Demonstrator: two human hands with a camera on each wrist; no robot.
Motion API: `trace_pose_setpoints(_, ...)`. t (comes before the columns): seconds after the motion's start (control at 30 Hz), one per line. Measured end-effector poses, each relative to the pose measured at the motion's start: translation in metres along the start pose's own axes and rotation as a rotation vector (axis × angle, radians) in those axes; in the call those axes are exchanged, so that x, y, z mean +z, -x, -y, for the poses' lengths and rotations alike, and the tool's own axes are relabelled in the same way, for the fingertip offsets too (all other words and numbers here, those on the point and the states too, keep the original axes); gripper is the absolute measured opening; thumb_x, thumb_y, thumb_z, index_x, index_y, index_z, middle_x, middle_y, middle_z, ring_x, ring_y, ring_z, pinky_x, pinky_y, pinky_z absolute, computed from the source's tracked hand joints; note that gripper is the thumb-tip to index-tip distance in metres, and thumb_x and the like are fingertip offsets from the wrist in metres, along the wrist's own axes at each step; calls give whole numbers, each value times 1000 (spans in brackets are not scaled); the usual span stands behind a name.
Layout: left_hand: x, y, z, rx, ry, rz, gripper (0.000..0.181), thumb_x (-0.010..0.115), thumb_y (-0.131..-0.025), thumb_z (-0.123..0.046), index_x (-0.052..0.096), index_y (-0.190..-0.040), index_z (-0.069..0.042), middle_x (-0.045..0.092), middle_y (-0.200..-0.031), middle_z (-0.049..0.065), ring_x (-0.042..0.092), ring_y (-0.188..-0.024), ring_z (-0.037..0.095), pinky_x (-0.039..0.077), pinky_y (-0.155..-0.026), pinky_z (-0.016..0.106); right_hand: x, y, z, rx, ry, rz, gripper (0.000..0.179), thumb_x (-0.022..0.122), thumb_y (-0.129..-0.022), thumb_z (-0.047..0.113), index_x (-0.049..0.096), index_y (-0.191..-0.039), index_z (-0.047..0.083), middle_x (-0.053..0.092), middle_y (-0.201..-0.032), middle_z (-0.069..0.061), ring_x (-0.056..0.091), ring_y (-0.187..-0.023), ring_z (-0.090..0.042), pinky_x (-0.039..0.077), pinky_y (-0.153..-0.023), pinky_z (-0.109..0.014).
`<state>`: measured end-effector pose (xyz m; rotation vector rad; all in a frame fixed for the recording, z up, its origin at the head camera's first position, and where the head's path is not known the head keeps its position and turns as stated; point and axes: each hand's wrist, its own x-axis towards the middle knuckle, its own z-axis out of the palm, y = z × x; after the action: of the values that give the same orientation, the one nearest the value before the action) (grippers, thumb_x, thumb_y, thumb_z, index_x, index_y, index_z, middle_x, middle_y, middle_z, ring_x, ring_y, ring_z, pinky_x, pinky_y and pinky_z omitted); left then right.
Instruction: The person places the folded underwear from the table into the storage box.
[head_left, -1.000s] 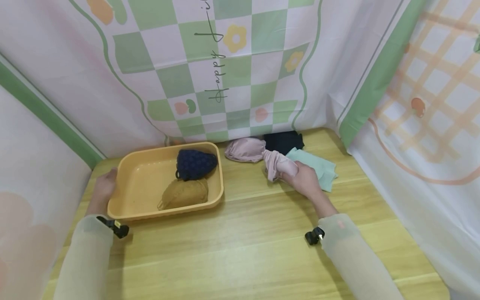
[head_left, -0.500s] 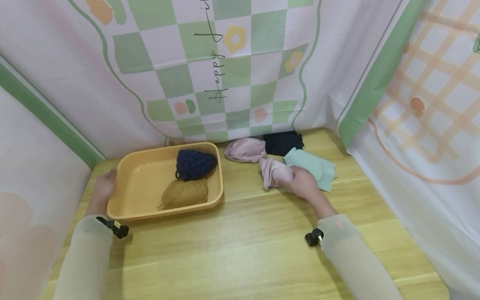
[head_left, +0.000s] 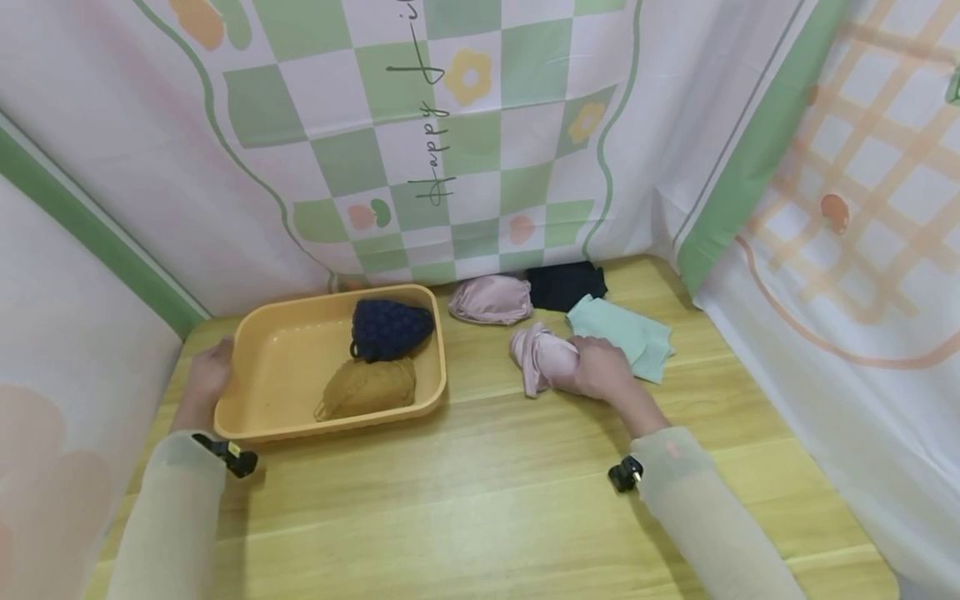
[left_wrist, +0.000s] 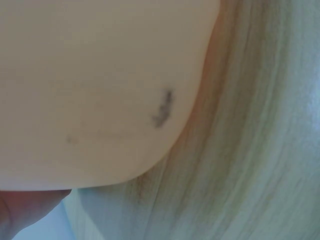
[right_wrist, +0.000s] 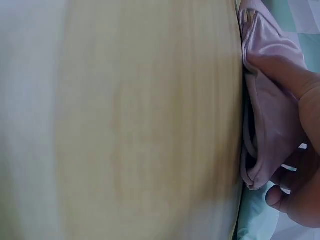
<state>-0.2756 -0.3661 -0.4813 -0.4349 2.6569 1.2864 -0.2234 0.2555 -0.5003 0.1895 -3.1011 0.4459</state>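
My right hand [head_left: 600, 367] grips a folded pink satin bra [head_left: 545, 357] over the table, right of the yellow tray [head_left: 277, 429]. In the right wrist view the thumb lies across the shiny bra [right_wrist: 275, 115], with other fingers behind it. Its strap end points left in the head view. My left hand [head_left: 206, 375] is at the tray's outer left side; the rim hides its fingertips, so I cannot tell how they lie. Inside the tray's right half are a navy bra-like garment [head_left: 390, 329] and a mustard bra [head_left: 367, 389].
At the back lies another pink folded bra [head_left: 491, 300], beside a black folded garment [head_left: 566, 285]. A mint folded cloth garment [head_left: 626, 333] lies behind my right hand. A patterned curtain [head_left: 480, 167] hangs along the wooden table's [head_left: 465, 517] back edge.
My right hand has drawn the pink bra left and toward me, so it now sits apart from the pink bra behind. The left hand and tray have stayed in place.
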Motion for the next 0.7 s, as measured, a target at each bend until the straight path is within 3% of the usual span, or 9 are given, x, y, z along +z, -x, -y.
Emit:
trace_pose_setpoints(0.3,-1,2,-1,8,-10,1,82,10,-103,-58,22,-155,4,30,-153,38,37,-138,52,31,-117,62,2,-3,1,24,-82,29,43,80,-77,47,67,-94,10,70,-86,-10,65,-80,-30,52,-69,-47)
trace_pose_setpoints(0.43,0,3,0,11,-9,13,82,10,-103,-59,20,-155,3,28,-154,38,35,-139,53,30,-118,62,3,-4,0,15,-113,-16,32,79,-78,38,65,-87,11,69,-80,-10,64,-75,-30,52,-68,-47)
trace_pose_setpoints(0.63,1,2,0,14,11,-11,80,12,-104,-57,25,-154,5,33,-151,38,40,-135,51,33,-116,61,1,-9,-2,-184,-117,-170,36,80,-79,45,70,-86,12,60,-63,-3,59,-61,-18,52,-59,-40)
trace_pose_setpoints(0.67,1,2,0,14,18,-12,80,12,-104,-57,25,-154,5,33,-151,38,40,-135,50,33,-116,61,0,-10,-1,-253,53,-153,31,73,-88,38,69,-95,8,62,-68,-4,59,-63,-17,52,-58,-36)
trace_pose_setpoints(0.7,1,2,0,14,21,-15,80,12,-104,-57,25,-154,5,34,-150,38,41,-134,49,33,-116,60,-2,-11,-1,-285,89,-168,31,72,-89,37,69,-101,9,61,-67,-2,57,-61,-14,50,-55,-32)
